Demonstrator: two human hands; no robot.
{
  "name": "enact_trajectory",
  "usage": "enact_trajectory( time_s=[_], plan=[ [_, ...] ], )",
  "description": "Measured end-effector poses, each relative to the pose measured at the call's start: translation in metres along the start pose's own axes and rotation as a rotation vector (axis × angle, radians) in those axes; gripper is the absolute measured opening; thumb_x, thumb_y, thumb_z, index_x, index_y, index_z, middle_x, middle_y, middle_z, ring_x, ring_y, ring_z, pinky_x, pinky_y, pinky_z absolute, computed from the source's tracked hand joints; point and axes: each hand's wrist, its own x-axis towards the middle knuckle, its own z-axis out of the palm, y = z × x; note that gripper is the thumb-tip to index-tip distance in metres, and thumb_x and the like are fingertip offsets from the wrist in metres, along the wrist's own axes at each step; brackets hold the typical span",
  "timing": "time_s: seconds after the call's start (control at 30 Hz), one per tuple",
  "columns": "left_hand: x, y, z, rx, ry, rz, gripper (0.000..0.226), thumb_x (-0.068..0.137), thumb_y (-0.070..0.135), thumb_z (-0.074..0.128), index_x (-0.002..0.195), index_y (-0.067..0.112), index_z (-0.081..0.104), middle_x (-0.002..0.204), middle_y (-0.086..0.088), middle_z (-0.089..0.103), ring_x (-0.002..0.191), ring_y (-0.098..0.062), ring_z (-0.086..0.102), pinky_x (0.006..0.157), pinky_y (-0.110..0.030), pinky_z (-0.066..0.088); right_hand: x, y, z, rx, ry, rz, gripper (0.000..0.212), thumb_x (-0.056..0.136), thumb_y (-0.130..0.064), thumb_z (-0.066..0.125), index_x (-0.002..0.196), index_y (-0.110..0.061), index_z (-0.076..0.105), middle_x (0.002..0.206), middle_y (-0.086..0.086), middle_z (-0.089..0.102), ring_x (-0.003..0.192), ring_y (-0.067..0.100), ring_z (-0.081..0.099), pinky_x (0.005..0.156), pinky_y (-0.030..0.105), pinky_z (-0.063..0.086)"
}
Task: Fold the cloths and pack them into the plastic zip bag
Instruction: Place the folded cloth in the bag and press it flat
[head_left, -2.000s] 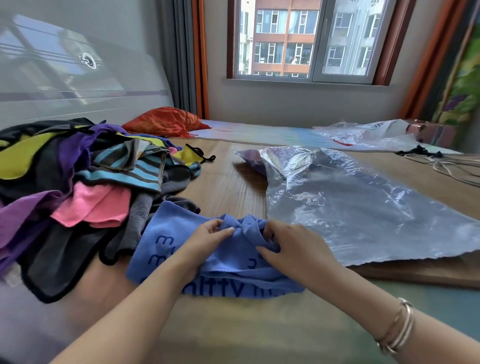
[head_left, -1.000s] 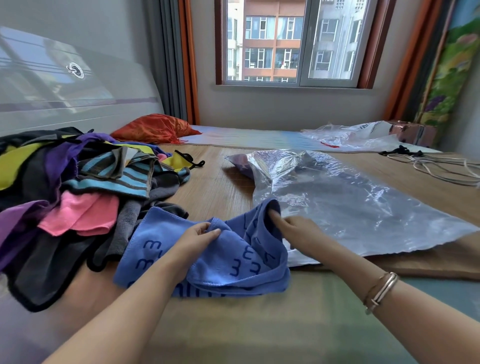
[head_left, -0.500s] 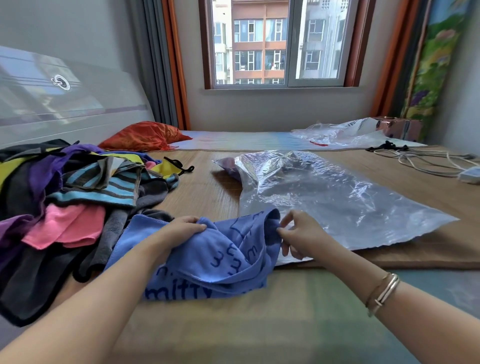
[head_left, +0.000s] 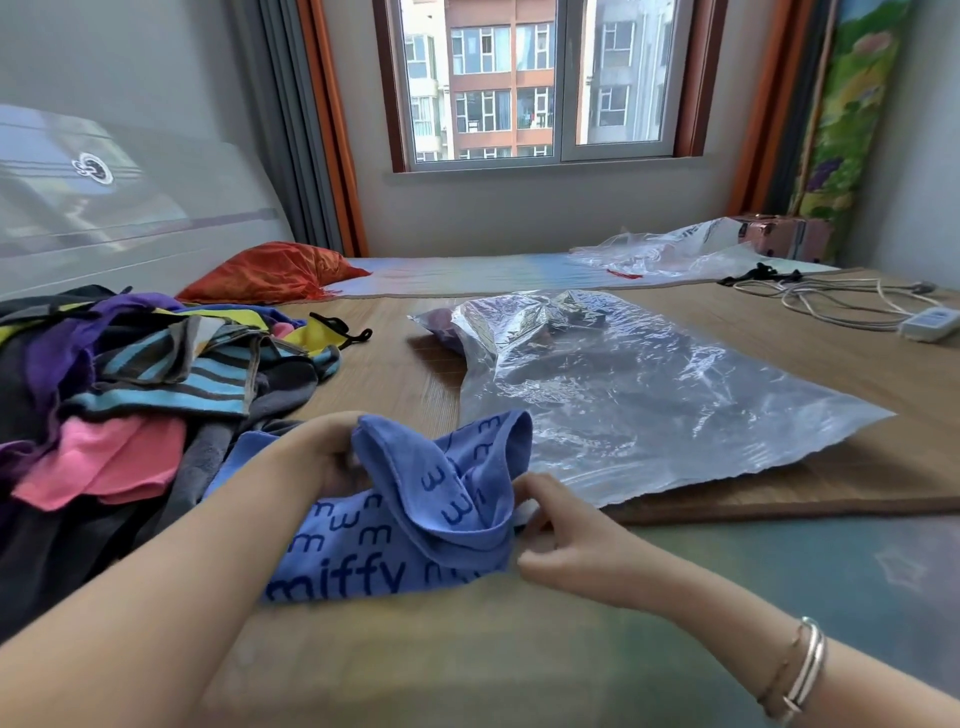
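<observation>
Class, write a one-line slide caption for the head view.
Both hands, left and right, grip a blue cloth beside the plastic zip bag.

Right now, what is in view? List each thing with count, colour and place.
towel: one, blue, printed "miffy", front centre, held by both hands
zip bag: one, clear, right of towel, something purple inside at far end
cloth pile: many, mixed colours, left
cushion: one, orange, far left
plastic bags: clear, far right
cables: white, far right
window: one, back wall
bracelets: silver, right wrist
left hand: grips towel fold
right hand: fingers pinch towel edge
</observation>
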Motion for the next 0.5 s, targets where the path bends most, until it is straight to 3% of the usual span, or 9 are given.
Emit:
enact_trajectory(
  time_s=[0.07,0.1,0.17,0.23,0.37,0.43,0.5],
  plan=[
    [-0.003,0.004,0.005,-0.087,0.044,-0.006,0.035,0.100,0.002,0.035,0.067,0.012,0.039,0.056,-0.007,0.045,0.047,-0.016,0.045,0.047,-0.024,0.042,-0.002,0.010,0.009,-0.220,0.077,-0.138,0.039,0.076,-0.019,0.059,0.093,-0.049,0.041,0.104,-0.013,0.046,0.095,0.003,0.045,0.086,0.015,0.038],
    [-0.007,0.005,0.009,-0.143,0.072,-0.028,0.039,0.099,0.000,0.034,0.063,0.014,0.033,0.044,-0.005,0.039,0.034,-0.014,0.039,0.038,-0.019,0.039,-0.001,0.014,0.012,-0.357,0.137,-0.187,0.036,0.078,-0.024,0.060,0.095,-0.049,0.042,0.107,-0.014,0.045,0.100,0.006,0.044,0.089,0.018,0.038],
    [-0.007,0.006,0.014,-0.300,0.083,-0.043,0.042,0.098,-0.002,0.033,0.061,0.017,0.028,0.030,-0.002,0.028,0.021,-0.012,0.028,0.030,-0.010,0.030,0.003,0.020,0.012,-0.544,0.232,-0.243,0.020,0.083,-0.032,0.060,0.102,-0.033,0.055,0.110,-0.012,0.049,0.103,0.010,0.042,0.089,0.022,0.040],
    [-0.004,0.004,0.013,-0.402,0.059,-0.065,0.041,0.097,-0.002,0.037,0.061,0.017,0.032,0.030,-0.002,0.033,0.021,-0.012,0.033,0.029,-0.012,0.033,0.005,0.027,0.007,-0.584,0.253,-0.291,0.020,0.084,-0.037,0.058,0.099,-0.024,0.060,0.107,-0.012,0.053,0.101,0.012,0.044,0.087,0.025,0.043],
    [-0.002,0.004,0.016,-0.518,0.035,-0.128,0.027,0.096,-0.003,0.041,0.073,0.009,0.046,0.063,-0.005,0.046,0.052,-0.014,0.048,0.035,-0.021,0.047,0.005,0.034,-0.006,-0.631,0.210,-0.380,0.008,0.085,-0.032,0.057,0.089,-0.026,0.059,0.100,-0.013,0.056,0.097,0.011,0.045,0.087,0.031,0.044],
    [0.002,0.003,0.020,-0.511,0.038,-0.120,0.027,0.097,-0.004,0.037,0.075,0.008,0.046,0.052,-0.009,0.050,0.040,-0.018,0.053,0.032,-0.022,0.044,0.003,0.030,-0.013,-0.633,0.193,-0.416,0.005,0.086,-0.029,0.055,0.089,-0.026,0.058,0.100,-0.014,0.057,0.098,0.011,0.046,0.085,0.028,0.040],
    [0.003,0.004,0.025,-0.533,0.013,-0.130,0.028,0.098,-0.004,0.034,0.076,0.008,0.043,0.038,-0.010,0.046,0.024,-0.017,0.046,0.027,-0.019,0.037,0.000,0.023,-0.022,-0.660,0.200,-0.468,0.003,0.084,-0.024,0.054,0.086,-0.024,0.055,0.100,-0.015,0.057,0.098,0.011,0.047,0.083,0.026,0.037]
  ],
)
